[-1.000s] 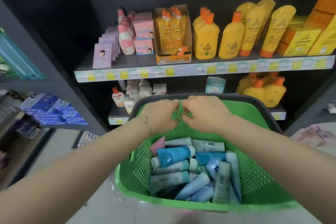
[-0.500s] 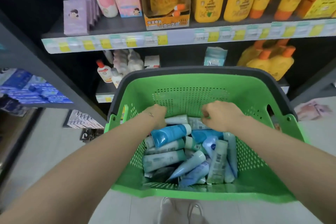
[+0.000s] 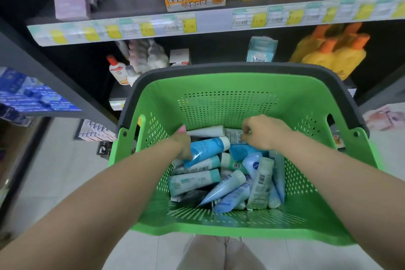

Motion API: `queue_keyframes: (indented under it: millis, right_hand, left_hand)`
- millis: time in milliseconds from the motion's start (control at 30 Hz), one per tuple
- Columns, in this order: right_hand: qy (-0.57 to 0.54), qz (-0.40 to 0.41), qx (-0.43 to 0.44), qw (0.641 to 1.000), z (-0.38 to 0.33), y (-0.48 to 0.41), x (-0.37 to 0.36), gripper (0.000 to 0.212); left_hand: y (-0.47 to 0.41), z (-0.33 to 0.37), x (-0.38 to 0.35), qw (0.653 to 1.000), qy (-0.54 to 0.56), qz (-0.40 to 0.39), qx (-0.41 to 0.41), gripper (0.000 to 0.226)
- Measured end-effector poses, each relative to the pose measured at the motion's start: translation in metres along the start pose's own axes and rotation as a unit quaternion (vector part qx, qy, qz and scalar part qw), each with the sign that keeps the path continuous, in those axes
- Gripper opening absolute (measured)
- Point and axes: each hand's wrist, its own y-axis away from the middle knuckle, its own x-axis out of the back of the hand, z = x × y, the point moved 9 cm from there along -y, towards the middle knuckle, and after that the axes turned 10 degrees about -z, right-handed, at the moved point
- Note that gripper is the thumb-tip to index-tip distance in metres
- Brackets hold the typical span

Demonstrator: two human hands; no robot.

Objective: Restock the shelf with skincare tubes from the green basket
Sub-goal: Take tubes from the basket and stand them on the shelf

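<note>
A green perforated plastic basket [image 3: 228,85] with a dark grey rim was seen held low in front of the person, and a loose heap of blue, white and teal skincare tubes [image 3: 197,180] was piled on its floor. Both hands were reached inside it. The right hand [image 3: 263,132] was curled at the far end of the heap, and a pale grey tube with a printed label [image 3: 233,135] was pinched at its edge by the fingertips. The left hand [image 3: 183,144] was pushed down against a bright blue tube with a white cap [image 3: 206,148], with a pink tube tip [image 3: 181,130] showing just beyond it; its fingers were hidden, so its grip could not be told. Beyond the basket, a dark shelf with a label strip [image 3: 210,22] was seen, and yellow bottles with orange caps [image 3: 328,63] were stood below it.
</note>
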Motion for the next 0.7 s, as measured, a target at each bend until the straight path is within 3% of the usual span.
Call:
queue_keyframes:
  millis: [167, 300, 433, 700]
  right_hand:
    - [-0.015, -0.014, 0.008, 1.000, -0.003, 0.000, -0.004, 0.026]
    - [-0.042, -0.029, 0.013, 0.999, -0.005, -0.001, -0.012, 0.024]
    - [-0.050, -0.047, 0.022, 0.997, -0.009, -0.002, -0.016, 0.023]
    - [-0.070, -0.071, 0.010, 0.995, -0.007, -0.003, 0.013, 0.041]
  left_hand:
    - [0.007, 0.003, 0.004, 0.999, 0.046, 0.005, 0.006, 0.082]
    - [0.017, 0.015, 0.010, 0.994, 0.113, -0.003, -0.003, 0.068]
    - [0.035, 0.035, 0.040, 0.987, 0.146, 0.053, -0.044, 0.056]
    - [0.058, 0.037, 0.087, 0.985, 0.079, 0.148, -0.052, 0.042]
